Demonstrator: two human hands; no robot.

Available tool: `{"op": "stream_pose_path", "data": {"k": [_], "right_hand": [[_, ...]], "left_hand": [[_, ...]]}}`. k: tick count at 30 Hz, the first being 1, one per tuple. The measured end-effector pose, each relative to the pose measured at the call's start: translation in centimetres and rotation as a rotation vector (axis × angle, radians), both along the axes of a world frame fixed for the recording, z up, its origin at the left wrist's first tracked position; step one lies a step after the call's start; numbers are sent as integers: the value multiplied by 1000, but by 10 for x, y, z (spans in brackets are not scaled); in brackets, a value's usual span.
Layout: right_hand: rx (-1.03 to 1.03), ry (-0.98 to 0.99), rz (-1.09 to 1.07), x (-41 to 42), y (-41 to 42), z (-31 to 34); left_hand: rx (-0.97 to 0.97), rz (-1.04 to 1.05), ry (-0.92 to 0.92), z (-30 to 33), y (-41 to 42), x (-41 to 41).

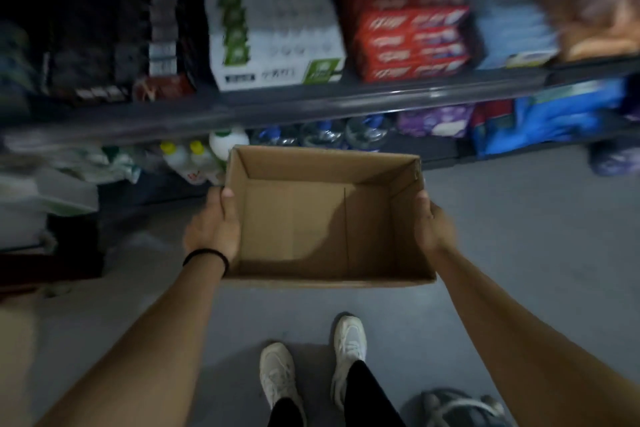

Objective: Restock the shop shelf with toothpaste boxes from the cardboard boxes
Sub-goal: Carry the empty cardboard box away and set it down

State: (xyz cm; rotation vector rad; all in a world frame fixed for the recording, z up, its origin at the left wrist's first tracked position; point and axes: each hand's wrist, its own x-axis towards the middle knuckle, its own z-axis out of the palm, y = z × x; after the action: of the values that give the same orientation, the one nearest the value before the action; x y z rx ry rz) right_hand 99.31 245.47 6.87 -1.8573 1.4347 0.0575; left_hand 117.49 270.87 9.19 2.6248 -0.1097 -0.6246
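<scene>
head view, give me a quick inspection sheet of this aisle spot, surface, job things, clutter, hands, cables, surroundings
surface: grey floor, dim light.
job's things: open cardboard box held above the floor, nothing seen inside; red toothpaste boxes stacked on the shelf.
clutter: grey bag on the floor by the white shoes.
grippers: left hand grips the box's left wall, thumb over the rim; right hand grips the right wall.
cables: nothing seen.
surroundings: white and green cartons left of the toothpaste; bottles and blue packs on the lower shelf.
</scene>
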Motion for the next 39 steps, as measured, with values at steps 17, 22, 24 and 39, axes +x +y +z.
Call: {"op": "stream_pose_path", "data": {"k": [17,22,24,39], "right_hand": [[-149,-38,-452,-224,-107,353],[-154,-72,-626,-308,-152,379],[-156,-82,-689,-343,-177,384],[-261,-32,-1057,-578,-414,446]], "left_hand": [[-201,-535,-155,323,-220,-124],[-255,-717,-147,345,-322,-182],[-209,-795,-156,355,-369,-211],[-355,-1198,-168,407,-734,-445]]}}
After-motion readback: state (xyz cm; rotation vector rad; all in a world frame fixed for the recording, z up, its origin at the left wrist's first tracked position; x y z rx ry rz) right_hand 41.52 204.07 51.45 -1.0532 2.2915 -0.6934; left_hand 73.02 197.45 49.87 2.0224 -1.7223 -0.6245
